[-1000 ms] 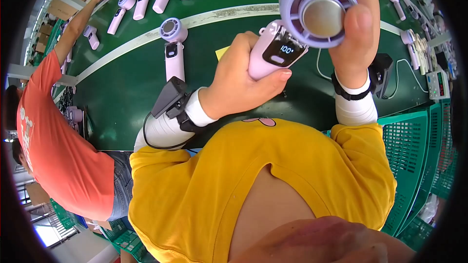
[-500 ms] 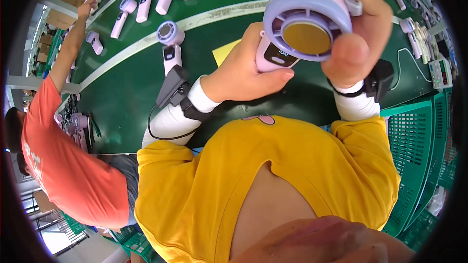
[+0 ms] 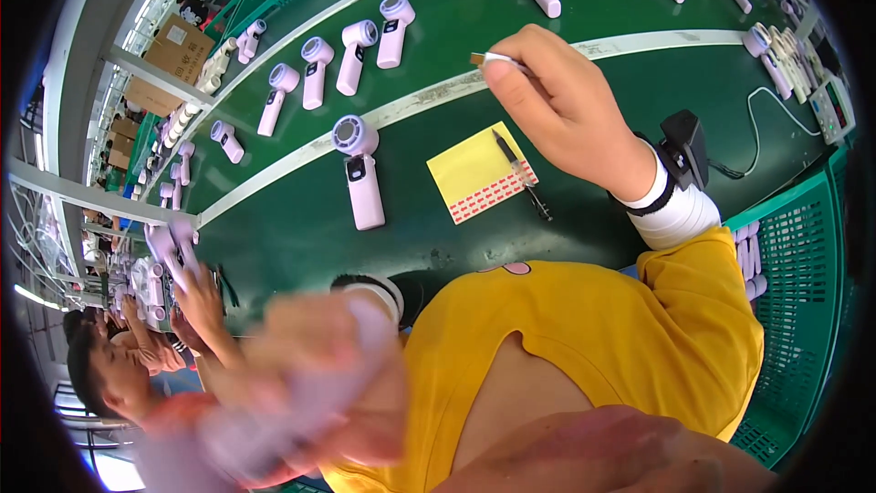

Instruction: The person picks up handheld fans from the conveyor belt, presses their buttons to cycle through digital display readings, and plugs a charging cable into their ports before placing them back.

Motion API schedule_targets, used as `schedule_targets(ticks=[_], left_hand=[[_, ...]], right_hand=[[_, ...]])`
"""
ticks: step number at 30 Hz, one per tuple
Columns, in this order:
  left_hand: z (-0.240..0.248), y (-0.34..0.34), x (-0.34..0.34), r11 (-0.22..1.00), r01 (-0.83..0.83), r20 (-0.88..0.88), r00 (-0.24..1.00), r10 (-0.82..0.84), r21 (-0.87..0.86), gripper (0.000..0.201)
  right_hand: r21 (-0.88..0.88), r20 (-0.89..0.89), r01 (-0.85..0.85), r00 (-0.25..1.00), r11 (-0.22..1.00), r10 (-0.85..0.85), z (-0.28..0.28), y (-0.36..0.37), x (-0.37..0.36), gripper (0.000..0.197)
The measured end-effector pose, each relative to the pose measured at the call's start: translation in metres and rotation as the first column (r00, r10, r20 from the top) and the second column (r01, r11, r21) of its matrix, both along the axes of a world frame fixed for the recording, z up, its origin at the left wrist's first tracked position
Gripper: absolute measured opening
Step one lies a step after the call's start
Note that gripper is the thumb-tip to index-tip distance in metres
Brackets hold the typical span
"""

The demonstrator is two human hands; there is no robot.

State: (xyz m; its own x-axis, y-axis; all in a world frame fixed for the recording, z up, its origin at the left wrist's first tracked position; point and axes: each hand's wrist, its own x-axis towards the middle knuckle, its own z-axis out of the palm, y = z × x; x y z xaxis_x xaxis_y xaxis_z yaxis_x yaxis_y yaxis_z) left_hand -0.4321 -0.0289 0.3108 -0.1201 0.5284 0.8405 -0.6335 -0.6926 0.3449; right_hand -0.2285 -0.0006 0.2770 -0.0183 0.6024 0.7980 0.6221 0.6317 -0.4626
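At the lower left, close to the camera, my left hand [image 3: 306,356] is wrapped round a lilac handheld fan [image 3: 260,429]; both are smeared by motion. Above the table's middle, my right hand [image 3: 561,110] pinches a small white plug [image 3: 493,58] with a gold-brown tip. Another lilac fan [image 3: 367,192] lies on the green table, left of a yellow sheet [image 3: 470,164] edged with rows of small red marks. A thin dark tool like a pen or tweezers [image 3: 516,160] rests across that sheet.
Beyond a pale rail [image 3: 420,82] several lilac fans [image 3: 356,55] lie in a row. A green crate [image 3: 794,301] stands at my right, below a small white device with a cable [image 3: 830,114]. To my left, a co-worker's hand [image 3: 203,297] holds a fan.
My left hand has carried the fan from the upper middle down to the lower left. My right hand has come off the fan and moved left, holding the plug. The yellow sheet is uncovered.
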Motion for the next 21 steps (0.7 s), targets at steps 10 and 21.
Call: schedule_targets(ticks=[10,21], left_hand=[[-0.005,-0.008,0.004,0.998,-0.017,-0.082,0.996,0.022,0.063,0.041],[0.002,0.051,0.014,0.765,0.168,-0.392,0.779,-0.490,-0.622,0.044]], right_hand=[[-0.049,0.048,-0.108,0.993,0.993,0.110,-0.002,-0.008,-0.001,0.014],[-0.126,0.001,-0.184,0.983,0.975,0.186,0.006,-0.014,0.007,0.018]])
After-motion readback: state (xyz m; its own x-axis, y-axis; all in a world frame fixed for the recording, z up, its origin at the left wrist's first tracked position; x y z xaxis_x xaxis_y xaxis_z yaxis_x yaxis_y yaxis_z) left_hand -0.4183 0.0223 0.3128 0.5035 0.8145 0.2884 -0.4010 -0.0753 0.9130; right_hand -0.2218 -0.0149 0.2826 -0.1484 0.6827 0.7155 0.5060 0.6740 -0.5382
